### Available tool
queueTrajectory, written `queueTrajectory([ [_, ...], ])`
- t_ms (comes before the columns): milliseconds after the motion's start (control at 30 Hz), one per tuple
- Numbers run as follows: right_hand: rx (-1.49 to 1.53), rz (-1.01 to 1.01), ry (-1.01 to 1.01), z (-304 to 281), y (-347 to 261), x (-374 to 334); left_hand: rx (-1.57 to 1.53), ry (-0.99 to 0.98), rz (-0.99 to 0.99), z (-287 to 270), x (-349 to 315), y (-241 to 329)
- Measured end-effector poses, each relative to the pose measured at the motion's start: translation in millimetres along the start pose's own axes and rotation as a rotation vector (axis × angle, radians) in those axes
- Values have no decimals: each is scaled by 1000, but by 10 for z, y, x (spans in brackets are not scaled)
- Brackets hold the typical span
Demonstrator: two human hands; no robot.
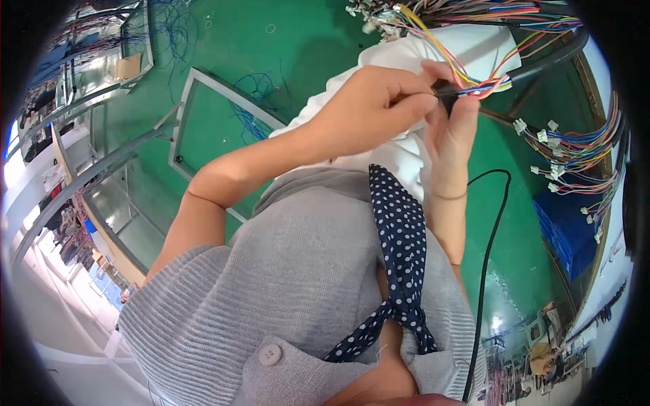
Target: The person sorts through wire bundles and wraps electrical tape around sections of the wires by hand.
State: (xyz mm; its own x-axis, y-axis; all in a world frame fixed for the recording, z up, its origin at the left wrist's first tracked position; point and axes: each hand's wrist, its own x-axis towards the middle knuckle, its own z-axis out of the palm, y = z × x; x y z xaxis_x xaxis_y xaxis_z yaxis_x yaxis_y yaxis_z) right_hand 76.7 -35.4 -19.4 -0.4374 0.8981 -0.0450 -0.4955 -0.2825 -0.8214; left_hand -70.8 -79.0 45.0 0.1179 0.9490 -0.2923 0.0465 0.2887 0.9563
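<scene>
A bundle of thin coloured wires (493, 87) comes out of a thick black cable sleeve (552, 66) at the upper right. My right hand (450, 132) is closed, with thumb and fingers pinching this bundle near the sleeve's end. Beside it, my left hand (379, 101) is closed too, its thumb and forefinger pressed together at a small dark piece (445, 93) against the wires. What that dark piece is, I cannot make out. Yellow and red wires (430, 34) run up from my right hand toward white connectors (371, 26) at the top.
More wire bundles with white plugs (552, 145) hang at the right, above a blue crate (569, 233). A grey metal frame (179, 128) stands left on the green floor, with loose blue wires (247, 118) by it. A black cord (489, 250) hangs along my right side.
</scene>
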Motion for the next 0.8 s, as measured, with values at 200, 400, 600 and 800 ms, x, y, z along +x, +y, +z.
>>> queueTrajectory([
  [200, -360, -100, 75, -57, -110, -198, -124, -34, 15, 129, 22, -134],
  [400, -907, -209, 261, -168, -254, -330, 519, 79, 410, 167, 113, -230],
  [600, -1370, -657, 446, -165, 37, -473, 422, -19, 304, 336, 53, -280],
  [800, -1732, -613, 236, -112, -303, -481, 426, -67, 237, 363, 77, -355],
])
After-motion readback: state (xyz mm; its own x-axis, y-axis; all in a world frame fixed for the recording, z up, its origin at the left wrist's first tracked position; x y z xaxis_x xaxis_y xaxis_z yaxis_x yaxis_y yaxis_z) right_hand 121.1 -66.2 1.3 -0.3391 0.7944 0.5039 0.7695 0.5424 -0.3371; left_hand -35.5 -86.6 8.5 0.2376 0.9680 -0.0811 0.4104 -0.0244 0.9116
